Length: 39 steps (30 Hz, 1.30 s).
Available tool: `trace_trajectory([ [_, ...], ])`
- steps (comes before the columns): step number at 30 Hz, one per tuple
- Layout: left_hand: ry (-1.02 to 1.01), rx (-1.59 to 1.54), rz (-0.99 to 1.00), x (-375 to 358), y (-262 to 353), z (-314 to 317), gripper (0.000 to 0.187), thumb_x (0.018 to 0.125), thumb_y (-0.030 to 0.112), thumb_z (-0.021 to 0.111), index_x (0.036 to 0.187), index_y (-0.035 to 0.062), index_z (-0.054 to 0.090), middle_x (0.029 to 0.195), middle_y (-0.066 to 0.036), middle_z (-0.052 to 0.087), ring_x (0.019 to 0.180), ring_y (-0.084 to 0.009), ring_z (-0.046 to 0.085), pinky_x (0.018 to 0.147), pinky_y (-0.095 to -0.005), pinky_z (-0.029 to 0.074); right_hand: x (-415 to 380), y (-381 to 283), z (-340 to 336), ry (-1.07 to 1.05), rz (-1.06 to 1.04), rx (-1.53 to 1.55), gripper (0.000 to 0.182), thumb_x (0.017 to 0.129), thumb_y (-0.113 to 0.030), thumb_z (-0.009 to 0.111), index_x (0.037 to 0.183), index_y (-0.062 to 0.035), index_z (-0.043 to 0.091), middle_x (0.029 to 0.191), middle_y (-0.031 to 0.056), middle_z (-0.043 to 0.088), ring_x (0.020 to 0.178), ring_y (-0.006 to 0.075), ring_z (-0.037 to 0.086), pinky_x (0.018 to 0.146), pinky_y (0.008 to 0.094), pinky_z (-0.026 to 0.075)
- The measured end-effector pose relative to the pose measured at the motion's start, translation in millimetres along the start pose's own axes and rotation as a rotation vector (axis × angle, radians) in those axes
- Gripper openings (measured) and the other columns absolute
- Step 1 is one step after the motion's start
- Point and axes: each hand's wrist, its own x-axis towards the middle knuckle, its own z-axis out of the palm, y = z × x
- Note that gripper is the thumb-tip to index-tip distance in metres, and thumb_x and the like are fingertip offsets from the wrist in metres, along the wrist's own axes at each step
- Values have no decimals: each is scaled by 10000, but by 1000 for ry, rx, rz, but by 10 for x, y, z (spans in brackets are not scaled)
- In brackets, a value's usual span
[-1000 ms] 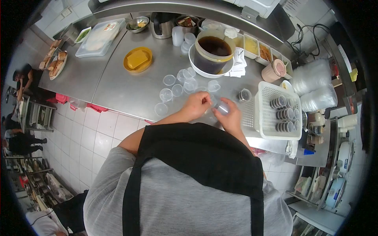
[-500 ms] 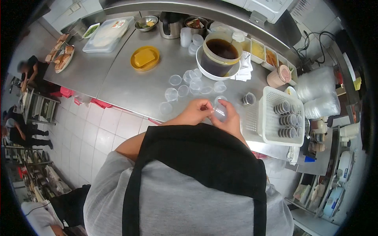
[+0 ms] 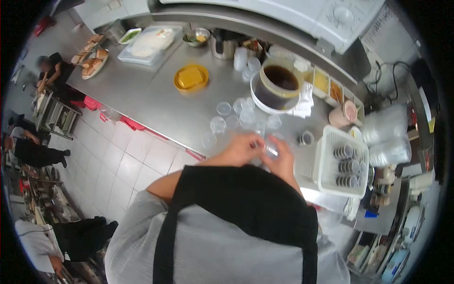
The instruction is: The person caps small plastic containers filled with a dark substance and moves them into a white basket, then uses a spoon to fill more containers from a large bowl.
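My left hand [image 3: 243, 149] and my right hand [image 3: 283, 160] meet at the counter's near edge, fingers closed on a small clear plastic sauce cup [image 3: 271, 151]. My right fingers curve around its side, while my left fingertips pinch at its left; glare and blur hide the exact grip. Just beyond them lie several loose clear lids [image 3: 218, 124]. To the right, a small lidded cup of dark sauce [image 3: 306, 138] stands alone beside a white plastic basket [image 3: 320, 163] that holds rows of similar filled cups [image 3: 349, 166].
A tub of dark liquid [image 3: 280, 85] sits in a white bowl [image 3: 255, 97] behind the lids. Farther left are a yellow dish [image 3: 191, 79], a flat clear container [image 3: 150, 43] and a bread plate [image 3: 94, 65]. Other people [image 3: 52, 75] work at the far left.
The camera view has shifted, so the counter items appear lower and slightly right. My hands remain together on the clear cup, which is tilted a little differently.
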Motion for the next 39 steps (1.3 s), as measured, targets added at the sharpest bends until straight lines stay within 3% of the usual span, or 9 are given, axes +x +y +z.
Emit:
trace_trajectory([
  [2,-44,-292,-125,-53,-4,85,85,868,104,624,892,25,609,772,15,585,733,-59,516,671,-238,440,-15,-64,5,17,-18,40,533,617,-164,807,1096,-50,602,1003,164,616,940,339,610,801,379,493],
  [11,44,-281,-277,-208,-56,-98,95,892,137,594,872,44,592,768,-6,580,690,-92,544,619,-249,455,-2,-94,59,3,-70,100,559,614,-148,830,1104,-48,579,1006,153,603,914,302,602,785,358,480],
  [14,362,255,56,-172,64,-366,75,853,103,604,867,32,584,771,-80,581,671,-180,572,608,-296,460,42,-65,80,15,-29,125,540,637,-141,822,1105,-38,574,1026,134,604,922,264,594,800,342,471],
  [18,550,626,91,154,31,-942,115,795,89,632,877,20,590,838,-155,593,723,-306,593,622,-377,469,71,22,198,-34,215,380,492,674,-116,799,1103,-35,573,1030,78,599,912,182,565,805,305,457],
  [24,557,738,255,400,-111,-1075,188,795,164,666,924,37,615,889,-141,621,752,-294,608,655,-368,499,212,-89,219,-67,384,646,485,727,-81,744,1164,-34,538,1051,74,576,932,150,543,822,286,449],
  [28,40,249,36,195,-23,-648,195,829,192,667,936,40,609,836,-76,626,752,-172,603,688,-311,492,276,-73,234,-134,224,503,540,747,-34,709,1243,-45,494,1114,77,544,965,151,540,843,274,446],
  [30,-8,48,17,114,-110,-442,163,836,179,662,910,46,603,800,-42,609,757,-114,578,679,-280,475,283,-7,283,-179,160,428,558,747,-44,714,1256,-38,486,1123,82,548,970,152,542,845,275,448],
  [33,93,-198,-22,72,-177,-352,130,840,147,648,886,37,596,787,-29,596,743,-85,552,664,-268,462,272,121,370,-133,63,402,570,722,-102,745,1238,-26,516,1104,121,590,922,166,570,784,292,472],
  [39,71,-19,-85,-76,-42,-337,87,852,95,601,856,12,575,784,-32,606,705,-92,566,659,-268,467,247,163,426,-191,98,353,571,701,-147,777,1214,-40,550,1086,109,614,865,152,588,708,276,479],
])
